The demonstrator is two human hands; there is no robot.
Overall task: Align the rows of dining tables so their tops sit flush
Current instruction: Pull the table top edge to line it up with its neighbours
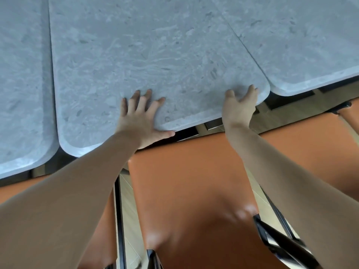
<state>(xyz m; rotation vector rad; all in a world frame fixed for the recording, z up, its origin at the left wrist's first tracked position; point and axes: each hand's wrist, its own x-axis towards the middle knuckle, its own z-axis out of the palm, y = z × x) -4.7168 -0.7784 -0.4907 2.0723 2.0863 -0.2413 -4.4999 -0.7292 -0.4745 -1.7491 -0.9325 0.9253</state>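
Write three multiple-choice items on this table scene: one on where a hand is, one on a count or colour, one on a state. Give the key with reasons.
1. Where does the left hand rest?
A. on the chair seat
B. on the near edge of the middle tabletop
C. on the right tabletop

2. What colour is the chair seat below the arms?
A. orange-brown
B. green
C. white

3. How does the right hand meet the table?
A. clenched in a fist above it
B. holding a cloth
C. fingers spread at the near right corner of the middle tabletop

Key:
1 B, the palm lies on the top with the thumb along its near edge.
2 A, the padded seat is orange-brown.
3 C, the fingers are extended at the rounded corner, beside the right tabletop.
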